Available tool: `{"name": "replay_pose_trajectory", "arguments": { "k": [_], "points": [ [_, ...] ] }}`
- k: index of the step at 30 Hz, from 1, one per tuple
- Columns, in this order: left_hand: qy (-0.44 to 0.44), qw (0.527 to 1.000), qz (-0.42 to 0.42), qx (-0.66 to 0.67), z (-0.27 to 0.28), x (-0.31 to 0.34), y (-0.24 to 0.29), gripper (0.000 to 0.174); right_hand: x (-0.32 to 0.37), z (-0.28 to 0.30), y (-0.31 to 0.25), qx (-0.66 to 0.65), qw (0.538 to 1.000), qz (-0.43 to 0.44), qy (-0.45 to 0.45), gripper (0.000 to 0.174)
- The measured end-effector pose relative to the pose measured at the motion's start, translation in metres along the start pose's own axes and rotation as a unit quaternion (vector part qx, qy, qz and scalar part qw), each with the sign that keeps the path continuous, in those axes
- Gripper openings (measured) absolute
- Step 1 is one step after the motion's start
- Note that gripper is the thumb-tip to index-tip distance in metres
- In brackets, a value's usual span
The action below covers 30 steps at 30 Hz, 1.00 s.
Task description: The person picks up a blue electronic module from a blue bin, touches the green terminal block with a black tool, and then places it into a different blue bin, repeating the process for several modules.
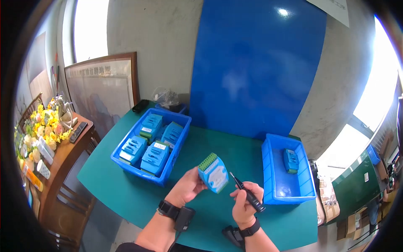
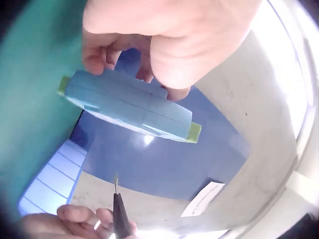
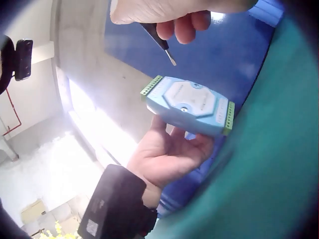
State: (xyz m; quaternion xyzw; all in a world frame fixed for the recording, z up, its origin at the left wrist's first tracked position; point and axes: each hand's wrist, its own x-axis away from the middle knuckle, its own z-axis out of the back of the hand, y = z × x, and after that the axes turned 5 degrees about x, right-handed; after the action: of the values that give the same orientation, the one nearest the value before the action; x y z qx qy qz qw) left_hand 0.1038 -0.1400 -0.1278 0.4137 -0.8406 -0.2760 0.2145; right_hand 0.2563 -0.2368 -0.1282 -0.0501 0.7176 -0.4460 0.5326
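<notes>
My left hand [image 1: 184, 187] grips a light blue electronic module [image 1: 214, 174] by its back, its labelled face turned toward the right hand. Green terminal blocks [image 3: 230, 117] run along both ends of the module. In the right wrist view two round recesses show on the labelled face. My right hand [image 1: 247, 201] holds a black screwdriver [image 1: 250, 196], its metal tip [image 3: 172, 59] pointing at the module with a small gap between them. Both are held above the green table [image 1: 201, 218].
A blue bin [image 1: 161, 180] at left holds several similar modules [image 1: 155, 157]. Another blue bin [image 1: 289, 199] at right has one module [image 1: 291, 161] inside. Behind the table stands a blue panel [image 1: 256, 63]. Flowers [image 1: 50, 122] stand on a wooden side table at far left.
</notes>
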Motion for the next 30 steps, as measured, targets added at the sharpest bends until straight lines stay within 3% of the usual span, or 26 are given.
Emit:
{"name": "replay_pose_trajectory", "arguments": {
  "k": [2,8,12,19,26,30],
  "points": [
    [-0.022,0.998,0.036,-0.038,-0.005,0.001,0.000,0.038,0.004,0.003,0.008,0.025,0.998,0.057,-0.015,0.024],
    [-0.049,0.992,0.106,-0.043,-0.001,-0.003,-0.010,0.040,0.004,0.002,-0.002,0.052,0.997,0.052,-0.026,0.032],
    [-0.059,0.991,0.113,-0.049,-0.002,-0.004,-0.013,0.043,-0.005,0.003,-0.007,0.130,0.985,0.110,-0.027,0.036],
    [-0.032,0.990,0.118,-0.072,-0.009,0.000,-0.010,0.047,-0.006,0.000,-0.012,0.175,0.975,0.133,-0.023,0.037],
    [-0.016,0.990,0.126,-0.064,-0.006,0.001,-0.010,0.043,-0.009,0.002,-0.019,0.158,0.974,0.152,-0.057,0.031],
    [-0.051,0.991,0.120,-0.042,-0.003,0.000,-0.011,0.043,-0.009,0.001,-0.020,0.154,0.973,0.162,-0.052,0.030]
  ]
}}
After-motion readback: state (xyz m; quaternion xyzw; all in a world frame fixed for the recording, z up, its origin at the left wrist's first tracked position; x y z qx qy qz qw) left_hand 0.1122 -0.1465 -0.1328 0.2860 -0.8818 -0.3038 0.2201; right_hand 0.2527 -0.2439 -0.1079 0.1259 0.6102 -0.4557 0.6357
